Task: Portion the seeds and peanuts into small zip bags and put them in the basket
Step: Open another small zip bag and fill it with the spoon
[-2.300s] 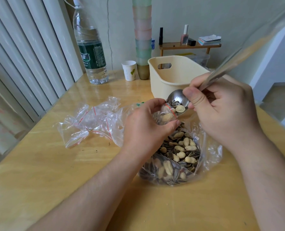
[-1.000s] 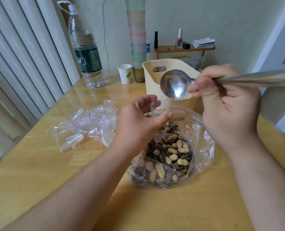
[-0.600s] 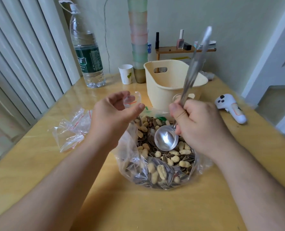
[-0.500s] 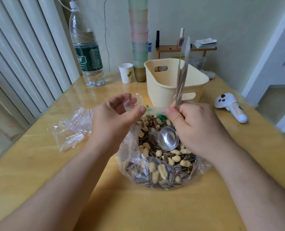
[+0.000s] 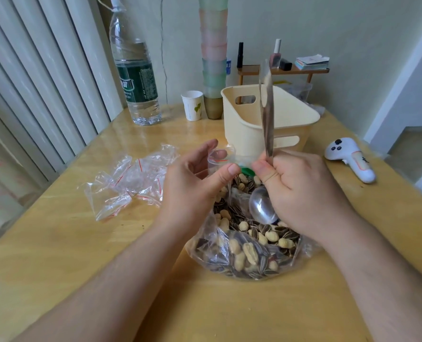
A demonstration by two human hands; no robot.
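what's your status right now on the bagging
Left hand pinches small clear zip bag. Right hand grips metal spoon, bowl in big seed bag. Nothing blocking cream plastic basket.

We can read almost nothing: the dark green label point(image 5: 137, 81) on the tall clear plastic water bottle point(image 5: 133, 67) carries white characters and fine print, all too blurred for us to make out.

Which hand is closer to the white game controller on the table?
Right. The right hand grips the spoon over the big bag, nearest the controller at the table's right edge. The left hand is farther left, pinching a small zip bag.
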